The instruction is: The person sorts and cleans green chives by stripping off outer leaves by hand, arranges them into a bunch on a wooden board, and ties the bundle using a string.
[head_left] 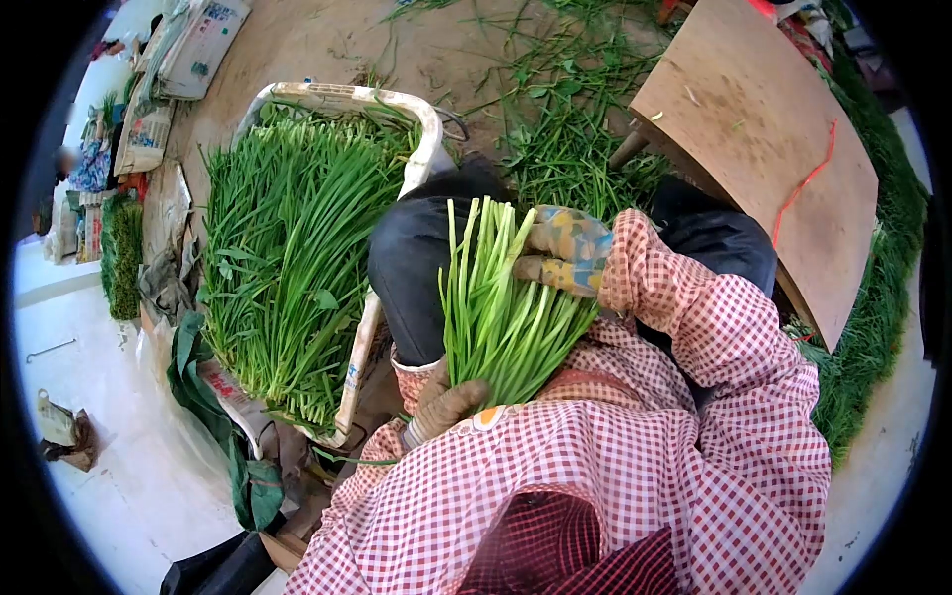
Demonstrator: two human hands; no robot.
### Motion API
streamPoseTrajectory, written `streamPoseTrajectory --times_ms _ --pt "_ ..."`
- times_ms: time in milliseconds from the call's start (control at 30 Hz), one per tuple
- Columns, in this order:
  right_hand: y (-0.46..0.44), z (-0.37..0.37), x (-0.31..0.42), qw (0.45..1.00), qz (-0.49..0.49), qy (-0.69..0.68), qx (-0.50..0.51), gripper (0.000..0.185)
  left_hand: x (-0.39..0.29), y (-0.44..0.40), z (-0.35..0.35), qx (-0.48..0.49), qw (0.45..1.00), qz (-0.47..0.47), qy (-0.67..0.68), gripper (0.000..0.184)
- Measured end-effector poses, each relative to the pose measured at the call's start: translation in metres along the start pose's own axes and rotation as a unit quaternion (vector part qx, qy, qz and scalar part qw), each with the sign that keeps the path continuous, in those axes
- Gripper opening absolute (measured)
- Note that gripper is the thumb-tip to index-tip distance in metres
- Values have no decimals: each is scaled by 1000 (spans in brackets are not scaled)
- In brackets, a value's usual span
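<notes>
A loose bunch of garlic chives (pixel 506 307) lies over my lap, its pale cut stems pointing away from me and the green leaves fanning toward my belly. My right hand (pixel 565 253), in a camouflage-patterned glove, closes on the bunch from the right near the stem ends. At the lower left of the bunch is my left hand (pixel 446 409) in a dull grey-brown glove, its fingers curled against the leaves and partly hidden. Beside my left knee stands a white plastic crate (pixel 428 124) heaped with more long chives (pixel 302 248).
A wooden board (pixel 764 129) with a red string (pixel 805 183) on it stands at the right. Loose greens (pixel 580 149) are scattered on the floor ahead. Piled greens (pixel 888 268) line the far right. Stacked cartons (pixel 203 50) and a dark green cloth (pixel 223 426) are at the left.
</notes>
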State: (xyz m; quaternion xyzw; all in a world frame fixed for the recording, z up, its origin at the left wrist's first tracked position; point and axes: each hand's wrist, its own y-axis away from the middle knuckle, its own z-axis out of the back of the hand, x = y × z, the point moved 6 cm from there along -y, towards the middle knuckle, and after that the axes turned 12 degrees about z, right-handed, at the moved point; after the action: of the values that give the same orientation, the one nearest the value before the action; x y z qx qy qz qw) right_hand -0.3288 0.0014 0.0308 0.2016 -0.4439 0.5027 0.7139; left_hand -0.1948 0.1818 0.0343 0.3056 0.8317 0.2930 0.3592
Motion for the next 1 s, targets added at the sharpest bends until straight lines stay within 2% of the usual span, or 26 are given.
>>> streamPoseTrajectory --times_ms 133,233,267,300,333,400,433,467,500,567,600,633,700,767,800,833,900,1000 --pt "-6 5 0 1000 -23 7 14 32 0 -3 1 -6 1000 9 15 70" --pt "-12 12 -33 977 -96 183 48 20 -2 -6 5 -15 1000 1 -6 74" --pt "-14 23 -47 973 -165 149 64 15 -3 -7 7 -18 999 -2 -33 76" --pt "-11 29 -65 969 -135 209 12 14 -4 -7 6 -20 999 -2 -32 76" --pt "-6 34 -85 952 -177 248 -3 16 -5 -6 5 -20 999 2 -31 78" --pt "16 50 -133 898 -389 204 0 12 -7 -4 4 -20 999 10 -25 80" --pt "55 31 -217 880 -464 31 -91 20 -7 -3 3 -23 999 10 -23 80" --pt "63 38 -180 847 -531 25 -8 33 -7 -3 4 -34 999 0 -15 79" --pt "77 26 -206 808 -535 228 93 47 -7 -2 5 -45 999 -8 -7 78" --pt "63 27 -176 877 -456 149 -3 59 -3 -2 8 -52 999 -11 13 77" --pt "52 28 -159 906 -423 -21 -19 62 -3 -3 8 -60 998 -12 -3 77" --pt "36 33 -136 907 -375 -190 -37 65 -3 -4 8 -68 997 -14 -20 78" --pt "20 39 -86 894 -269 -354 -58 70 -1 -3 8 -67 998 -13 -3 78" --pt "7 33 -61 934 -177 -300 78 70 0 -4 11 -94 995 -29 -21 78" --pt "5 27 -54 946 -173 -250 113 70 -1 -3 10 -92 995 -31 -21 78" --pt "-3 29 -27 951 -165 -226 131 58 -3 -3 7 -88 995 -35 -34 77" --pt "2 14 -23 897 -219 -377 67 45 -7 -2 3 -83 995 -40 -45 77" --pt "0 20 -15 921 -189 -337 45 37 -7 -2 -2 -55 998 -25 -15 79"
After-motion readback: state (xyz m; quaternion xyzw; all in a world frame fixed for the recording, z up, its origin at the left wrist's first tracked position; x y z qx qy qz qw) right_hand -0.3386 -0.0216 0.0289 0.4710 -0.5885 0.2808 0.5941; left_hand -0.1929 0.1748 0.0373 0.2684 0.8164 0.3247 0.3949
